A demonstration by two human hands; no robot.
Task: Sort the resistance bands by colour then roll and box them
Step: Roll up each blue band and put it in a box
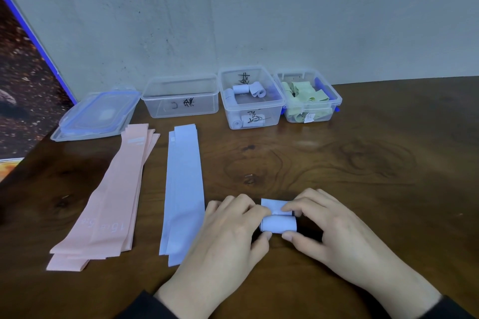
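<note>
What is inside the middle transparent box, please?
The middle box holds several rolled blue bands: three at the back, more at the front behind its handwritten label, which hides part of them.

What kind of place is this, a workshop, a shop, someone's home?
Hard to say for sure: probably a plain room used as a makeshift packing spot. A dark wooden table stands against a scuffed bare wall, with hand-labelled clear plastic boxes lined up along it and a poster leaning at left.
</note>
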